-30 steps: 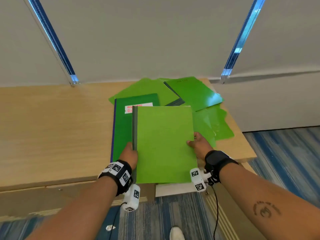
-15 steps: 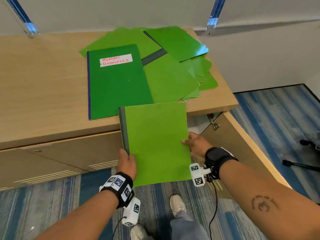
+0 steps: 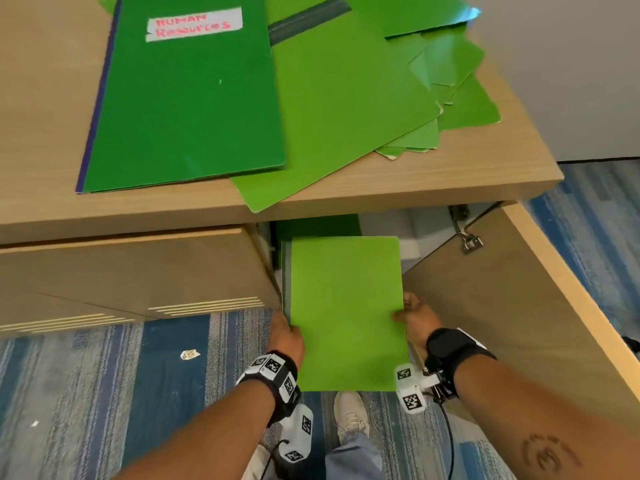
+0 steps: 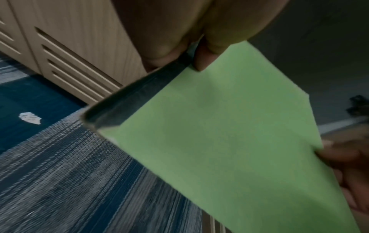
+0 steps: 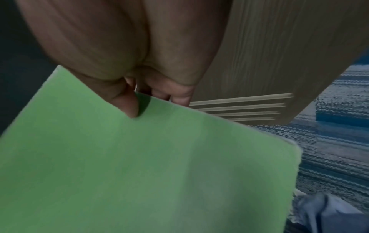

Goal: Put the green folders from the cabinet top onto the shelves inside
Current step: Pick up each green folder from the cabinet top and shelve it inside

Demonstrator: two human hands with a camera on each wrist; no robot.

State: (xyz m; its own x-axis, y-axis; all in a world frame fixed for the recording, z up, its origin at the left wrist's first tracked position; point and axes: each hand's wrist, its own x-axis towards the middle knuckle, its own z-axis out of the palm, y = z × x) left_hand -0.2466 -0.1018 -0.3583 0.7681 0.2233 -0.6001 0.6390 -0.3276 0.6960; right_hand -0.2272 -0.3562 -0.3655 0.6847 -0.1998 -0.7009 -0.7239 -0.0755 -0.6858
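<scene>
A light green folder [image 3: 346, 313] with a grey spine is held level in front of the cabinet opening, its far edge just under the cabinet top [image 3: 485, 171]. My left hand [image 3: 285, 336] pinches its spine side [image 4: 139, 94], thumb on top. My right hand [image 3: 414, 318] pinches the opposite edge [image 5: 139, 149]. Several more green folders [image 3: 349, 102] lie fanned on the cabinet top, among them a dark green one [image 3: 187, 98] labelled "Human Resources". Another green folder [image 3: 318, 226] shows inside the opening.
The open cabinet door [image 3: 512, 299] swings out to the right, its hinge [image 3: 469, 242] near the top. A closed door [image 3: 131, 271] stands left of the opening. Striped blue carpet [image 3: 104, 393] with a paper scrap [image 3: 189, 354], and my shoe [image 3: 349, 417], lie below.
Both hands have carried the light green folder off the cabinet top, down and forward to the open compartment. My view has tilted down.
</scene>
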